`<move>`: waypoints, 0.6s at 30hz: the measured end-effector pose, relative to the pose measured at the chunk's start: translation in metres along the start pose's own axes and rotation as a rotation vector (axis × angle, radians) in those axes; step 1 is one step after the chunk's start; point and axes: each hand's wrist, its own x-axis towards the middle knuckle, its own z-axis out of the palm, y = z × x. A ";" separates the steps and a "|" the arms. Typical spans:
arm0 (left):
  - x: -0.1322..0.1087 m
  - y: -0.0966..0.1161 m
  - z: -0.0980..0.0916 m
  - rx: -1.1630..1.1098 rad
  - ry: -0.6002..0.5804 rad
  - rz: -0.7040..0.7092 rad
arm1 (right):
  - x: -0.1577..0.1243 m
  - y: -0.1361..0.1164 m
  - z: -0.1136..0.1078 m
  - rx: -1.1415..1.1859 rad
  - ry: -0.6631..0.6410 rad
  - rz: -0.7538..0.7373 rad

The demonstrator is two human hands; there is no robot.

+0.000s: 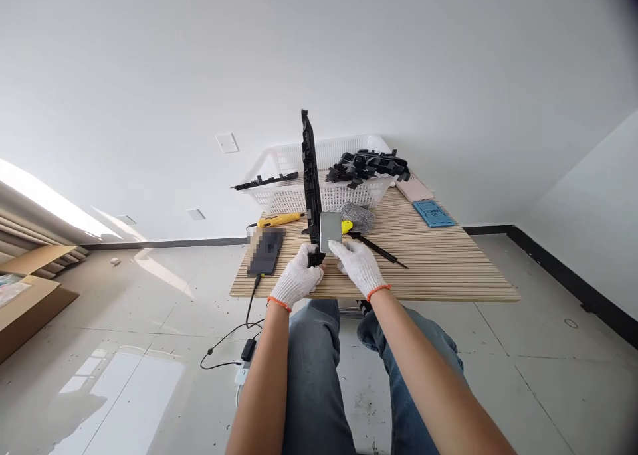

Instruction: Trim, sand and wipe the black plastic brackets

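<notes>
Both my hands wear white knit gloves. My left hand is closed round the lower end of a long black plastic frame, which stands upright on its edge on the wooden table. My right hand lies with its fingers against a small grey plate beside the frame's lower end; a yellow bit shows just past it. Whether the plate is fixed to the frame I cannot tell.
A white plastic basket at the table's back holds black plastic parts. A phone on a cable, a yellow tool, a grey cloth, a thin black tool, a blue pad lie around. Cardboard boxes stand left.
</notes>
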 end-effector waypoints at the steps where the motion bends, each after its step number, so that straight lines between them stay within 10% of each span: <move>1: 0.001 0.002 0.001 0.024 -0.001 -0.014 | 0.001 0.001 0.000 0.033 -0.020 -0.002; 13: 0.017 0.013 -0.002 0.086 -0.162 -0.023 | 0.004 -0.017 -0.013 0.156 -0.278 0.095; 18: 0.023 0.014 0.001 0.151 -0.185 0.036 | 0.007 -0.017 -0.012 0.286 -0.136 0.124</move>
